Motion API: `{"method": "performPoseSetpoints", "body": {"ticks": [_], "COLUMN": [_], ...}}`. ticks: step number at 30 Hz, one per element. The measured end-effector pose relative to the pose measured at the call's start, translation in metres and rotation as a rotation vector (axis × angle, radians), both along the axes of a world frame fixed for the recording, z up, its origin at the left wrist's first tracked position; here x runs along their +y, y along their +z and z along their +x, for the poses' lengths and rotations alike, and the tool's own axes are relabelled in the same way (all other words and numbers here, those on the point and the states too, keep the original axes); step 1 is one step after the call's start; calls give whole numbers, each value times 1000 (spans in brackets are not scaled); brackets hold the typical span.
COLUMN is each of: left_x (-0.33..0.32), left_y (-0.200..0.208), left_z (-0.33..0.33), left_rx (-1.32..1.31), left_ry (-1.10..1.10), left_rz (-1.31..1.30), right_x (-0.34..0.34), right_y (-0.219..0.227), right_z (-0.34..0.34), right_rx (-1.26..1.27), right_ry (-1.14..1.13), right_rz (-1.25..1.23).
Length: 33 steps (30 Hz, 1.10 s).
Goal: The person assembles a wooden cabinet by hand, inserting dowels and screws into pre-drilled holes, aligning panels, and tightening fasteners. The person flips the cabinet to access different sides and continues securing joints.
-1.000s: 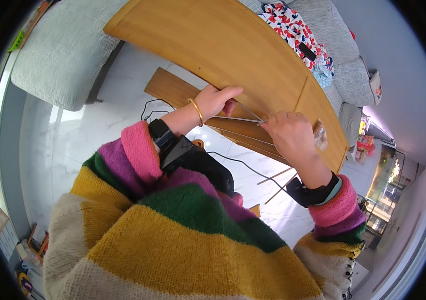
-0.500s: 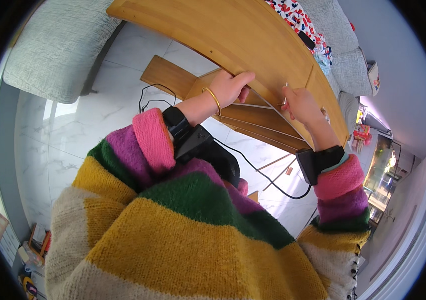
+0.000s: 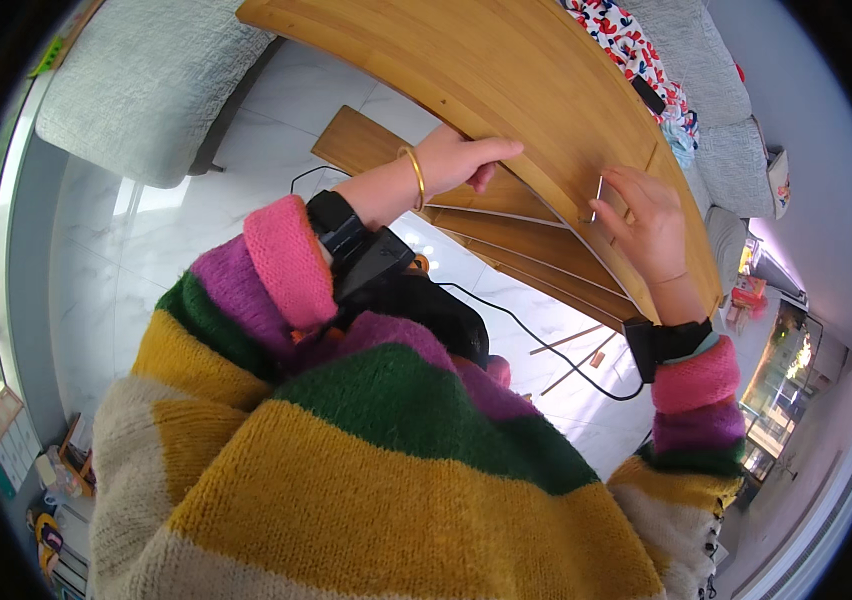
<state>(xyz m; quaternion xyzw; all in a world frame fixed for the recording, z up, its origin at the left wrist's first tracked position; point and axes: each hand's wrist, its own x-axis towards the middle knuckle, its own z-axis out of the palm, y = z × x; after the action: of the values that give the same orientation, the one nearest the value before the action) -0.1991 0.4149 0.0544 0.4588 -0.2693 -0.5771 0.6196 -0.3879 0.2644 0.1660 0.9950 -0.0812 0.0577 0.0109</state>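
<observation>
A long light-brown wooden panel (image 3: 536, 90) with a curved look spans the top of the view, part of a piece of furniture with shelves (image 3: 516, 225) beneath. My left hand (image 3: 461, 162), with a gold bangle at the wrist, grips the panel's near edge. Its thumb lies on top and the fingers curl underneath, partly hidden. At the right part of the panel, my right hand (image 3: 646, 220) has thumb and fingertips around a thin, bent metal hex key (image 3: 599, 192). The key stands up from the panel's surface, its lower end near the edge.
A grey sofa (image 3: 146, 90) stands at the left, another grey sofa (image 3: 726, 150) beyond the panel. A patterned cloth (image 3: 618, 40) and a black phone (image 3: 648, 94) lie there. Thin wooden strips (image 3: 576, 360) rest on the tiled floor (image 3: 186, 240). A black cable (image 3: 536, 345) links my wrist bands.
My right hand's fingers have spread wider around the hex key, and more of the key shows. My left hand keeps its grip on the panel edge. The whole view has shifted slightly.
</observation>
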Motion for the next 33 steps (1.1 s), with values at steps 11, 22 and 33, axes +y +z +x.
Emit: {"method": "performPoseSetpoints", "body": {"ticks": [11, 22, 33], "left_x": [3, 6, 2], "left_y": [-2, 1, 8], "left_z": [-3, -11, -31], "left_rx": [49, 101, 220], "left_ry": [107, 194, 315], "left_rz": [110, 117, 55], "right_x": [-16, -38, -12], "right_y": [2, 9, 12], "right_z": [-2, 32, 12], "right_rx": [12, 215, 270], "right_ry": [373, 595, 395], "right_rz": [35, 130, -173]}}
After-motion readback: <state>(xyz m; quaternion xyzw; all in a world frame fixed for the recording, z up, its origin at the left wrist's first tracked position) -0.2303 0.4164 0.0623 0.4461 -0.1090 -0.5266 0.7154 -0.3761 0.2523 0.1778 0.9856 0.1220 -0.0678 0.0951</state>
